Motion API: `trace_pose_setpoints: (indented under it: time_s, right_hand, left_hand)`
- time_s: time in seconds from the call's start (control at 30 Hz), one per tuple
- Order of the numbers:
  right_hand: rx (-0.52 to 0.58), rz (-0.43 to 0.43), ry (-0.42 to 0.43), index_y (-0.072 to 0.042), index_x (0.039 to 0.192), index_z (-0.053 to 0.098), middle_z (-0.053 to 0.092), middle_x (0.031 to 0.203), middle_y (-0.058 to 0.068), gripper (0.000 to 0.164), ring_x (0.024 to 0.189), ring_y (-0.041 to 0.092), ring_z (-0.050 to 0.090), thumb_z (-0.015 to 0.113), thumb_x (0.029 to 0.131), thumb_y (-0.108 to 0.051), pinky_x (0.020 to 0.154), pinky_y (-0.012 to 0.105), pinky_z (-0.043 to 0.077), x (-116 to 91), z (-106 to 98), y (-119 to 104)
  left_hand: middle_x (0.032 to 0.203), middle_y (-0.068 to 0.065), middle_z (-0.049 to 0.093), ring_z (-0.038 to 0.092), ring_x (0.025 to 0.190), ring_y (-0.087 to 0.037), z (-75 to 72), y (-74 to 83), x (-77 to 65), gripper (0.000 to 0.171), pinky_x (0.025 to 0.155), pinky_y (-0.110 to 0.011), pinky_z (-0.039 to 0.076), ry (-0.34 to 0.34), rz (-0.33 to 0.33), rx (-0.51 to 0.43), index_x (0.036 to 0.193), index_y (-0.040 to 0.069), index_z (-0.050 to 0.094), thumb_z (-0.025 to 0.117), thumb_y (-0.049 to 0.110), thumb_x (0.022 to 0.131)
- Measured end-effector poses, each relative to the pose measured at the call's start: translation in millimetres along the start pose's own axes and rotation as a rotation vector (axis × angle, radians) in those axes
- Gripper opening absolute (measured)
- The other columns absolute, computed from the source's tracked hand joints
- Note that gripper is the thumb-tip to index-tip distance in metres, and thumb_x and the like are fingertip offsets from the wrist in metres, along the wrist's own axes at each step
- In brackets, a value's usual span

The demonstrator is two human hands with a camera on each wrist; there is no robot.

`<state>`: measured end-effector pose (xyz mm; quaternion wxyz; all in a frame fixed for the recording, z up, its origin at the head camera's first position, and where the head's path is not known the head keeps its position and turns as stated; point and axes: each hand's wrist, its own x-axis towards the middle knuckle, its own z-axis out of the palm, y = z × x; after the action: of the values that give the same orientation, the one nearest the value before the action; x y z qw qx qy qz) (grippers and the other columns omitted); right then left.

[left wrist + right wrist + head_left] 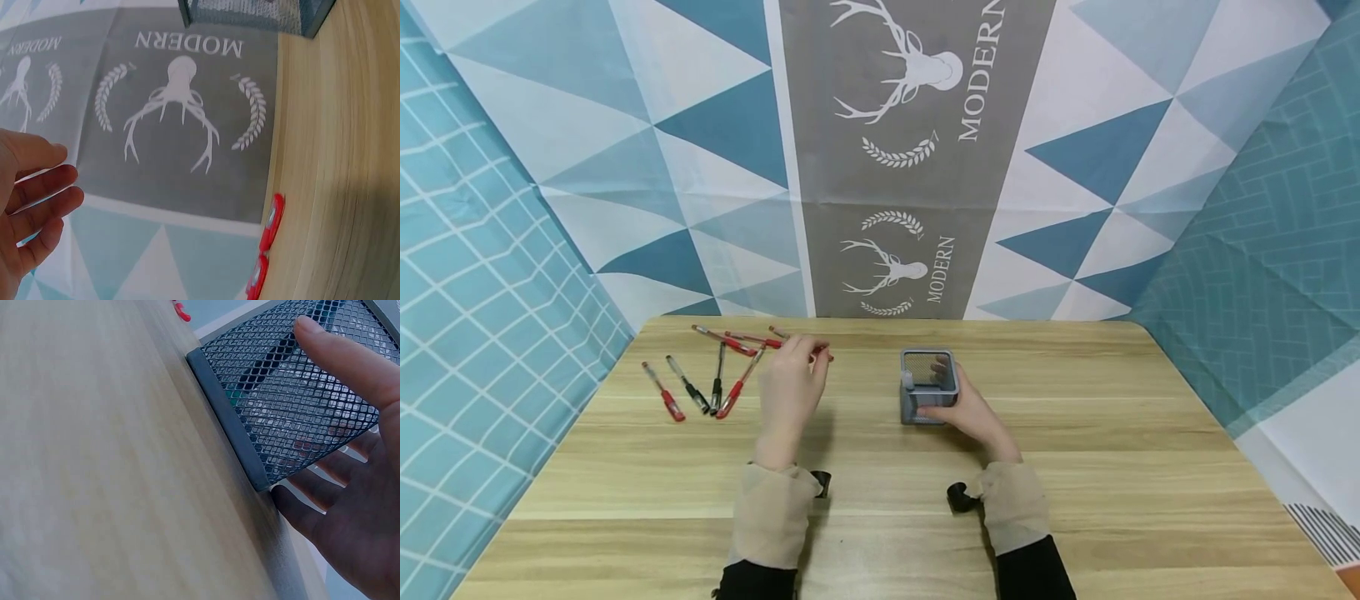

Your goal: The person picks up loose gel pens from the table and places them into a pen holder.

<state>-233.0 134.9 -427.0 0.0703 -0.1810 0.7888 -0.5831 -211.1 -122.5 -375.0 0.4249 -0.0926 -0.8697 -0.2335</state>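
Observation:
A grey metal mesh pen holder (928, 408) stands upright on the table, its top facing up. My right hand (973, 417) grips it from the right, thumb on the near side and fingers round the far side. In the right wrist view the mesh wall (281, 406) shows between thumb and fingers. My left hand (792, 383) hovers over the table with loosely bent fingers and nothing visible in them. Just beyond it lie red pens (272, 225), partly hidden by the hand in the head view. A red pen (741, 385) rests to its left.
On the left of the wooden table (880, 533) lie two black pens, one black pen (687, 385) beside another black pen (718, 379). A red pen (664, 392) is furthest left, and a red pen (726, 341) lies near the back edge. A patterned cloth (722, 167) hangs behind.

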Motion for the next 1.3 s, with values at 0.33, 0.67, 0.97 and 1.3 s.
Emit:
trace_pose_setpoints:
  time_s: [0.33, 0.67, 0.97, 1.3]
  right_hand:
    - [0.003, -0.008, 0.019, -0.008, 0.143, 0.02, 0.03, 0.143, 0.022, 0.093, 0.133, 0.036, 0.028, 0.078, 0.07, -0.01, 0.107, 0.051, 0.024, 8.9, -0.8, 28.5]
    - [-0.008, 0.009, 0.034, -0.01, 0.142, 0.021, 0.034, 0.141, 0.019, 0.094, 0.132, 0.034, 0.03, 0.079, 0.069, -0.016, 0.106, 0.05, 0.027, 8.5, -0.1, 29.6]
    - [-0.005, 0.022, 0.024, -0.009, 0.143, 0.02, 0.031, 0.143, 0.02, 0.092, 0.132, 0.035, 0.029, 0.078, 0.07, -0.012, 0.107, 0.05, 0.024, 7.8, -1.4, 25.1]
    - [0.0, 0.02, -0.005, -0.003, 0.143, 0.017, 0.027, 0.143, 0.026, 0.089, 0.132, 0.04, 0.027, 0.073, 0.074, -0.006, 0.107, 0.052, 0.024, -2.0, 0.1, -4.2]
  left_hand:
    - [0.079, -0.008, 0.066, 0.06, 0.063, -0.026, -4.7, -18.9, -2.5, 0.007, 0.054, -0.038, 0.046, 0.029, -0.053, 0.051, 0.085, 0.007, 0.067, 0.068, 0.01, 0.079]
    - [0.085, -0.012, 0.065, 0.061, 0.071, -0.03, -9.9, -36.6, -5.5, 0.016, 0.056, -0.044, 0.049, -0.067, -0.151, 0.085, 0.094, 0.004, 0.066, 0.067, 0.002, 0.078]
    - [0.08, -0.013, 0.064, 0.06, 0.066, -0.032, -15.6, -46.4, -6.2, 0.012, 0.058, -0.046, 0.046, -0.047, -0.187, 0.165, 0.089, 0.003, 0.066, 0.068, 0.007, 0.078]
    - [0.096, -0.022, 0.062, 0.058, 0.087, -0.04, -20.7, -60.9, -12.8, 0.025, 0.078, -0.05, 0.045, -0.232, -0.317, 0.148, 0.101, -0.003, 0.064, 0.059, -0.009, 0.077]
